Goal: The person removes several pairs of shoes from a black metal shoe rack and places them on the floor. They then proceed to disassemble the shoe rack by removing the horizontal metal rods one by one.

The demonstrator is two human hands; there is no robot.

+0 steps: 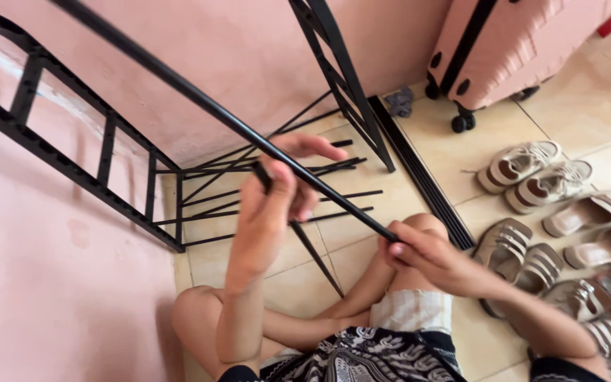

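Holding a long black rod (pixel 249 131) in both hands, the person sits cross-legged on the tiled floor (pixel 489 170) in a corner of pink walls (pixel 51 283).

Right hand (pixel 426 258): grip clenched around the rod's near end, just above the right knee. Left hand (pixel 277 191): raised, thumb and fingers pinched around a short black piece (pixel 262 175) at mid-rod; whether that piece is already joined to the rod I cannot tell.

Rod position: in the air, above the knees and above the loose thin rods (pixel 284 205) lying fanned on the floor by the wall corner. Long axis runs on a diagonal, from the right hand up and away to the far left, passing out of view at the top edge. Near end points at the person's right knee; far end points up along the wall.

Doing this step well, as I judge it: keep the right hand firm and low as the anchor, so the far end does not swing into the black ladder-like side frame (pixel 72 152) leaning on the left wall or the second frame (pixel 341 78) beyond. Let the left hand do the fine work, lining the short piece square to the rod before pressing.

Nearby: a bundle of black rods (pixel 419 170) along the floor, sandals (pixel 532 177) in a row at the right edge, a pink suitcase (pixel 503 42) behind them.
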